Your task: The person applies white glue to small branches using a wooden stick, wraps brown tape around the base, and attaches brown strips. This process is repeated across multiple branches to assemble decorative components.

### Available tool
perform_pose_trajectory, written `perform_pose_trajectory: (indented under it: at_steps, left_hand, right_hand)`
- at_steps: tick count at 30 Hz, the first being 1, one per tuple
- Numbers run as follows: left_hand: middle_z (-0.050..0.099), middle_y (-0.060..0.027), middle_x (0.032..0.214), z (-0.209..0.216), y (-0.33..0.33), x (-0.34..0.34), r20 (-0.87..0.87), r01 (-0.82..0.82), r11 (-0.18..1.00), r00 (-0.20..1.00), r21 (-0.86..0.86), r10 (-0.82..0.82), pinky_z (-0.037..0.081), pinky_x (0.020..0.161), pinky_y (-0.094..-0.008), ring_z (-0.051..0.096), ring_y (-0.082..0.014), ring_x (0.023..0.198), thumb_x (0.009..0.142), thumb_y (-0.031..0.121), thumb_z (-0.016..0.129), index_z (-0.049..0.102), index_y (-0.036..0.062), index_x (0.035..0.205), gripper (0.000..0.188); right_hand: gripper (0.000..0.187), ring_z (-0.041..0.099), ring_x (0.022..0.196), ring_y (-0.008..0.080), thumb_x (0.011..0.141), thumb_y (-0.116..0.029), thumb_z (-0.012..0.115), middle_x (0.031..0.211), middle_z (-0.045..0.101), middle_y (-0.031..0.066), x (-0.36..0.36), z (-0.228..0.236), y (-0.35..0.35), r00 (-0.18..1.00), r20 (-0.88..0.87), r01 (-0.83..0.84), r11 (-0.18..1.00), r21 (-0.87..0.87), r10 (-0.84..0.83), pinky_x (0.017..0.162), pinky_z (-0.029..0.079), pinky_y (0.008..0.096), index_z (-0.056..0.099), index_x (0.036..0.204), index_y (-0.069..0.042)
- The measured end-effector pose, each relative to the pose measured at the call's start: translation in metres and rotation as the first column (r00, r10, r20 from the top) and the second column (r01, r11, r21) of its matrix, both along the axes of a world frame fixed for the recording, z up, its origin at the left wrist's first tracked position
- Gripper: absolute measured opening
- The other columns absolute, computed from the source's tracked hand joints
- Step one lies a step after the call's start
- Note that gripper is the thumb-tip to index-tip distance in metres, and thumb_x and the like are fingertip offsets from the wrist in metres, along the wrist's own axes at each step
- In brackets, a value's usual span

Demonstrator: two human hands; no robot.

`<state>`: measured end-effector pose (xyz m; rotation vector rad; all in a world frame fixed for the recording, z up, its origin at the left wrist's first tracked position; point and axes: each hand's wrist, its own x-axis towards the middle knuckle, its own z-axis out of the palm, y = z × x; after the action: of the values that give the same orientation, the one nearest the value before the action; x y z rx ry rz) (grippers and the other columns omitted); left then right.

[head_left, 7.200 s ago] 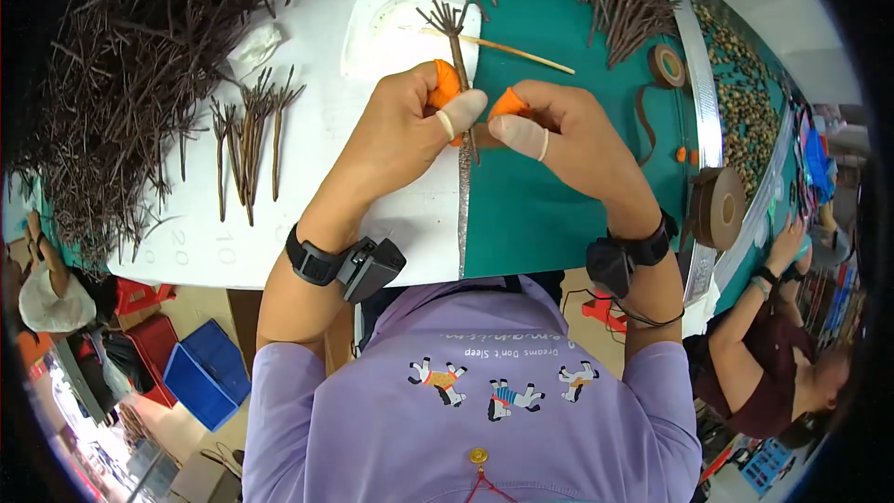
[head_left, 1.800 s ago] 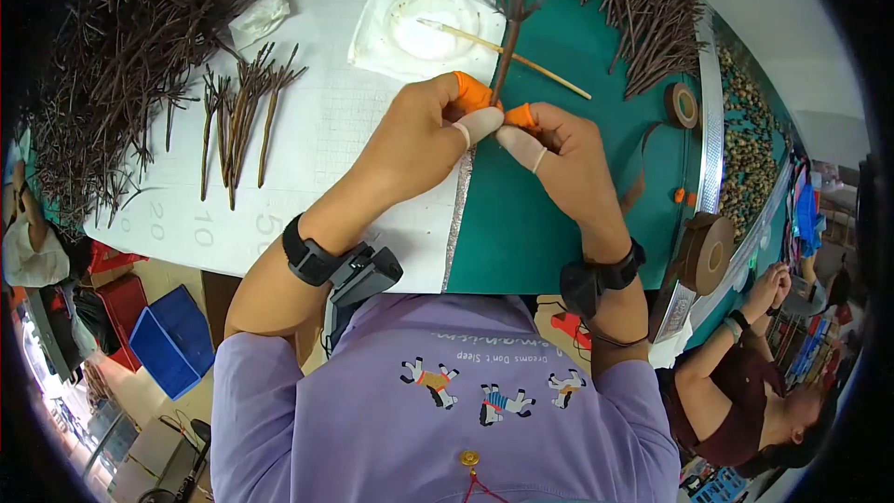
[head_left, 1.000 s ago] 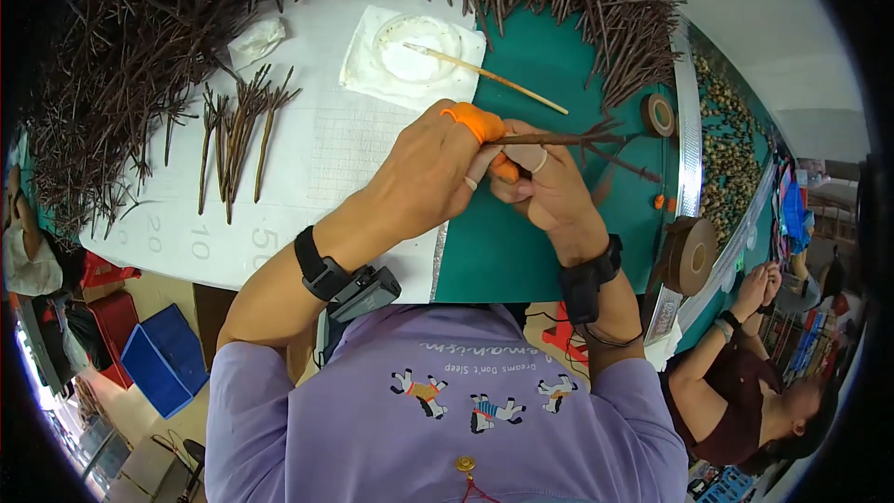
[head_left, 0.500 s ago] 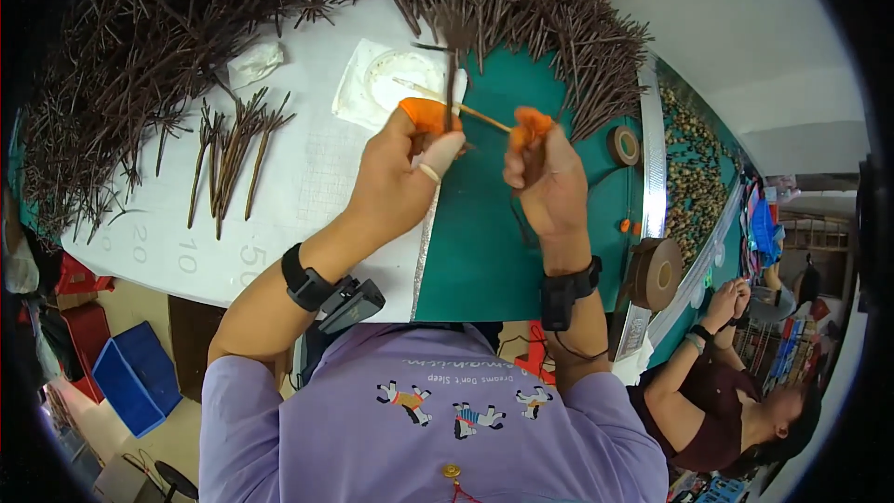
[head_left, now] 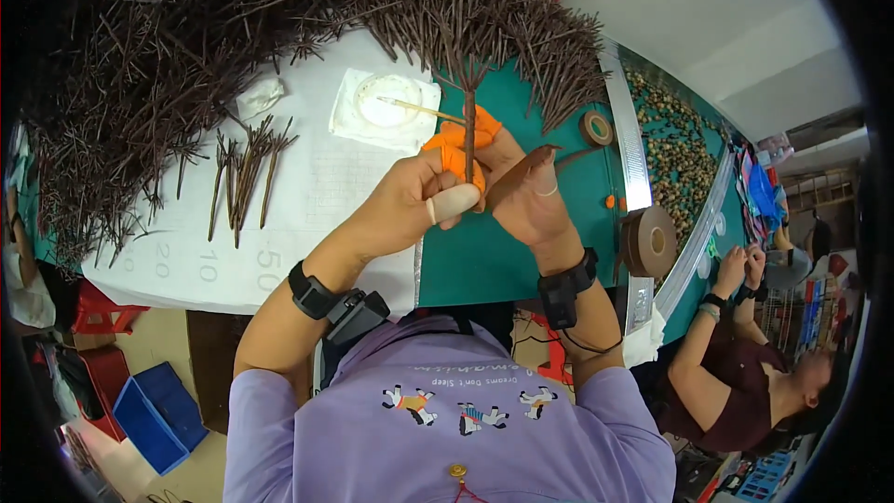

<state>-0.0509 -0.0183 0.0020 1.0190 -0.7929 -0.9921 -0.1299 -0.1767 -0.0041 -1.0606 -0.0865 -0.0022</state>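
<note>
My left hand (head_left: 410, 200) is closed on the lower stem of a brown twig (head_left: 470, 126), which stands upright with its branching tips pointing away from me. My right hand (head_left: 535, 210) is close against the stem's right side, its orange-covered fingertips behind it. A strip of brown tape (head_left: 523, 175) runs between the right thumb and fingers, reaching toward the stem. Orange covers wrap fingers of both hands, and pale ones sit on the thumbs. A thin wooden stick (head_left: 424, 110) reaches from a white dish (head_left: 389, 93) to behind the twig; its near end is hidden.
Piled brown twigs (head_left: 140, 65) line the table's far and left sides. Several lie apart on the white sheet (head_left: 307, 186). Rolls of brown tape (head_left: 649, 242) stand at the right by a metal rail (head_left: 633, 163). Another person (head_left: 736, 363) sits at far right.
My right hand has moved left to the twig, and a brown tape strip now shows in it. The twig has shifted slightly right and nearer. The whole view has shifted a little.
</note>
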Motion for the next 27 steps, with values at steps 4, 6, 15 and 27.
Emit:
perform_pose_trajectory:
  at_steps: [4, 6, 15, 27]
  left_hand:
    - [0.055, -0.0102, 0.087, 0.005, -0.002, -0.018, -0.004, 0.063, 0.997, 0.998, 0.049, -0.063, 0.044, 0.062, -0.0228, 0.053, -0.0112, 0.067, 0.082, 0.018, 0.056, 0.048, 0.0022, 0.098, 0.024]
    - [0.054, -0.0100, 0.087, 0.001, 0.004, -0.025, -0.041, 0.038, 0.999, 0.998, 0.028, -0.037, 0.045, 0.063, -0.0235, 0.053, -0.0117, 0.068, 0.082, 0.018, 0.056, 0.048, 0.0019, 0.097, 0.023]
    - [0.053, -0.0093, 0.087, -0.024, 0.046, -0.037, -0.101, 0.031, 0.994, 0.995, 0.107, -0.021, 0.047, 0.065, -0.0269, 0.054, -0.0146, 0.072, 0.082, 0.015, 0.056, 0.048, 0.0004, 0.090, 0.019]
    - [0.056, -0.0065, 0.088, 0.008, 0.053, -0.011, -0.266, -0.583, 0.805, 0.763, 0.112, 0.590, 0.041, 0.055, -0.0206, 0.052, -0.0102, 0.068, 0.086, 0.013, 0.050, 0.052, 0.0002, 0.096, 0.016]
  right_hand:
    - [0.102, 0.036, 0.118, 0.0233, 0.063, -0.069, 0.053, 0.132, 0.030, 0.0148, -0.011, -0.004, 0.003, 0.998, -0.030, -0.057, 0.998, -0.037, 0.056, 0.086, 0.040, 0.0316, 0.015, 0.135, -0.007]
    - [0.104, 0.036, 0.118, 0.0226, 0.061, -0.069, 0.055, 0.132, 0.030, 0.0146, -0.015, -0.002, 0.005, 0.996, -0.048, -0.076, 0.996, -0.043, 0.074, 0.085, 0.041, 0.0308, 0.015, 0.135, -0.007]
    - [0.056, 0.052, 0.096, 0.0158, 0.078, -0.020, 0.058, 0.109, 0.051, 0.0083, -0.034, -0.013, -0.039, 0.990, -0.105, -0.132, 0.891, -0.435, 0.095, 0.077, 0.043, 0.0244, 0.036, 0.127, -0.005]
    - [0.022, 0.047, 0.059, 0.0060, 0.082, -0.017, 0.054, 0.079, 0.058, 0.0023, -0.020, 0.008, -0.035, 0.964, -0.156, 0.033, 0.677, -0.735, -0.217, 0.050, 0.037, 0.0197, 0.057, 0.099, -0.004]
